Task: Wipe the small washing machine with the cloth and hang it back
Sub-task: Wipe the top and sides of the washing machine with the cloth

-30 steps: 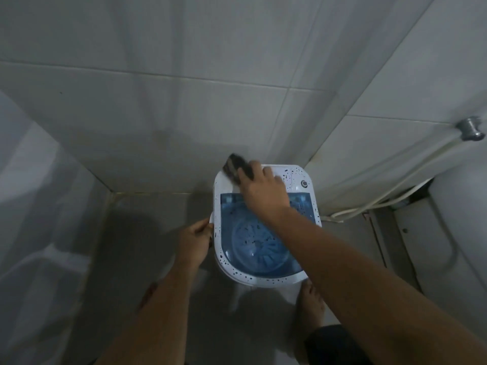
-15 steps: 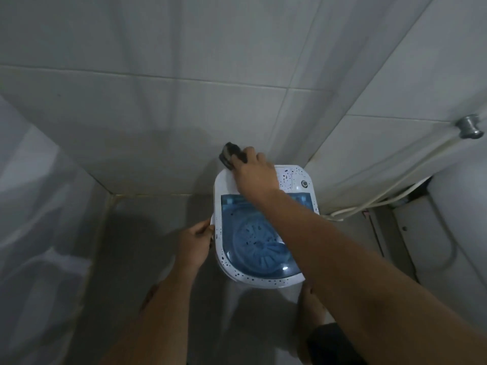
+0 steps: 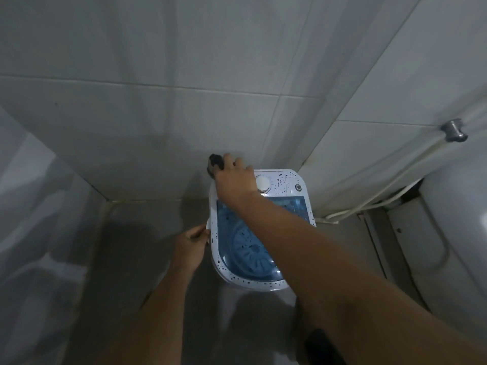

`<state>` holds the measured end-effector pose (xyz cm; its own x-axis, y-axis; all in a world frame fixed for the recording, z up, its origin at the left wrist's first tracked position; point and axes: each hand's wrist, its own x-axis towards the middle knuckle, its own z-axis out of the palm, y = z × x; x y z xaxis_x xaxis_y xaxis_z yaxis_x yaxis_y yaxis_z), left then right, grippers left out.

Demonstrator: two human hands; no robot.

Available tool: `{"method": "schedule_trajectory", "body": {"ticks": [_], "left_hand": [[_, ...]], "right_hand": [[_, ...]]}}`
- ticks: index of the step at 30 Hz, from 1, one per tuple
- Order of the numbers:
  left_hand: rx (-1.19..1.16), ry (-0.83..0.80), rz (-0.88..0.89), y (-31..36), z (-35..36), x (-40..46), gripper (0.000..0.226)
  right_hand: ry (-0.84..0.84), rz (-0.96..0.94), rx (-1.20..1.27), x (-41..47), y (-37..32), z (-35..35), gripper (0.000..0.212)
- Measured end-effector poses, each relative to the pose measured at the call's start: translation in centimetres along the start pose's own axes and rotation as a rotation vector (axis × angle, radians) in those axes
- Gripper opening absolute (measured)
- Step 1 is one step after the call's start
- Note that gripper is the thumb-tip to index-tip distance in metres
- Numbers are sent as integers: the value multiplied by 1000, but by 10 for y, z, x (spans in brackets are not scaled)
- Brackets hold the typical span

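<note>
Hands at work on the small washing machine (image 3: 266,233), which stands on the floor in a tiled corner: right hand (image 3: 237,180) clenched around the dark cloth (image 3: 215,162) at the machine's far-left corner, left hand (image 3: 191,246) curled on its left rim. Cloth looks soft and limp (best kept bunched); machine seems light, hence the bracing.
</note>
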<state>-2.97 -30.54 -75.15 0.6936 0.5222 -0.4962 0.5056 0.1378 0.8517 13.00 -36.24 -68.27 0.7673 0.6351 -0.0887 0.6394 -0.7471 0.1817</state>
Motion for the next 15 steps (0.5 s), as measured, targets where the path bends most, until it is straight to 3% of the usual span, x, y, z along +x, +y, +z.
{"method": "schedule_trajectory", "body": {"ticks": [5,9,15], "left_hand": [[82,10,31,1,-1,0,21],[138,-22,14,-4,-2,5,16],[76,-11,0,-2,1,7,22]], "right_hand": [[55,-10,46,-50,-19,16,55],[1,-88,77,-89,-23,19,51],[7,77,88,-2,-4,3,47]]}}
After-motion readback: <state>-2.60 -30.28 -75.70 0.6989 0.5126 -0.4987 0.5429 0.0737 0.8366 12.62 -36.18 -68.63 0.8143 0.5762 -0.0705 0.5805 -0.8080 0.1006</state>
